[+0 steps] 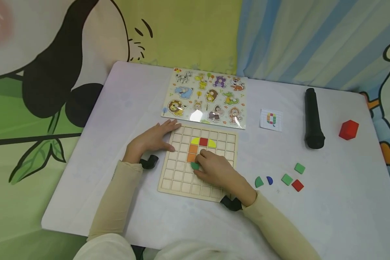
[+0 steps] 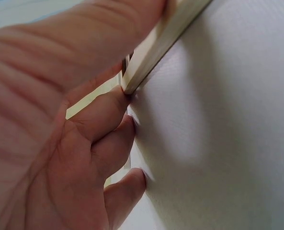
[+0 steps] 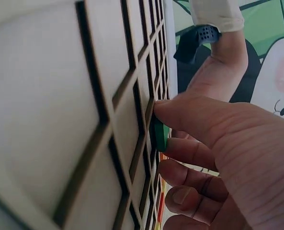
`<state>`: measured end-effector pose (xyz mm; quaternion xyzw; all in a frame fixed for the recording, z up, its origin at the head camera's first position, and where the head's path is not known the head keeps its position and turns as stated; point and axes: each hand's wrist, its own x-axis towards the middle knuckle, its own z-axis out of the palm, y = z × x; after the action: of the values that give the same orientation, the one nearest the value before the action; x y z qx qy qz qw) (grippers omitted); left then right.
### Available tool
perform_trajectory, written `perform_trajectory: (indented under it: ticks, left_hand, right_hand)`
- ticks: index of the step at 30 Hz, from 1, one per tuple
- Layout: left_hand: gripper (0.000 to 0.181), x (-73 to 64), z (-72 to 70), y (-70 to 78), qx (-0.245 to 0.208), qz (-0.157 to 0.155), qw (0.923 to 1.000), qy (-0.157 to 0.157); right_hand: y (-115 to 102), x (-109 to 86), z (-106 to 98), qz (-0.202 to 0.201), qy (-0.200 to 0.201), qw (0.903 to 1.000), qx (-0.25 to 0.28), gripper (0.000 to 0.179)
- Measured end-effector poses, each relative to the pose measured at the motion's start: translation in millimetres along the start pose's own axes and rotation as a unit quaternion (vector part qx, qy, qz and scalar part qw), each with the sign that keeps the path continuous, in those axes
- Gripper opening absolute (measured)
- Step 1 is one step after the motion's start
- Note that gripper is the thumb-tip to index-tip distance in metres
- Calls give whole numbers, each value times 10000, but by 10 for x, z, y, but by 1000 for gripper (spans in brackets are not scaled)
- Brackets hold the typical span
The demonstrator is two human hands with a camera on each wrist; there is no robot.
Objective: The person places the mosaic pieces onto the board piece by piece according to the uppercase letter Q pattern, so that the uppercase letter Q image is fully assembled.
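A wooden grid board (image 1: 172,184) lies on the table. My right hand (image 1: 216,168) pinches a green quarter-round tile (image 1: 195,166) between thumb and finger, at the cells below two orange tiles (image 1: 193,153). In the right wrist view the green tile (image 3: 160,134) stands tilted against the grid. A red tile (image 1: 203,142) sits in the row above, with a yellow rounded tile (image 1: 195,141) to its left and another yellow tile (image 1: 212,143) to its right. My left hand (image 1: 151,139) rests at the board's upper left edge, fingers spread; in the left wrist view its thumb lies over the board's edge (image 2: 149,60).
Loose tiles lie right of the board: a green quarter-round (image 1: 259,182), a blue half-round (image 1: 269,180), green squares (image 1: 286,179) and a red square (image 1: 297,185). Beyond are a pattern card (image 1: 271,120), an animal puzzle (image 1: 204,95), a black microphone (image 1: 313,119) and a red block (image 1: 349,130).
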<state>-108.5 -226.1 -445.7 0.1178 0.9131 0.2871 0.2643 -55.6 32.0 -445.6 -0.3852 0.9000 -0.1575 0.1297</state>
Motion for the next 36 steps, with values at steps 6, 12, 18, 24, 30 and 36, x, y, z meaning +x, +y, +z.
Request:
perform_trajectory:
  ticks: [6,12,18,24,30,36]
  left_hand:
    - [95,6,0,2,63,12,10000,-3]
    - [94,7,5,-8,74,39,10000,-2]
    - [94,-5,-4,4,46,14,10000,-24]
    - [94,1,-6,7,36,-85,10000,-35]
    - [95,7,-4,6,69,-65,9999,-49]
    - [93,8,-1,5,64,-64,9999,-56]
  right_hand:
    - [-43,31,29,-286,144,9995,11,23]
    - [-74,48,59,-363,144,9992,15,27]
    - [-75,65,77,-297,308,9991,-84,28]
    - [-66,71,79,-199,293,9993,-103,29]
    - [-52,73,74,21,188,9998,-20,30]
    - [-34,63,69,88,178,9998,57,30]
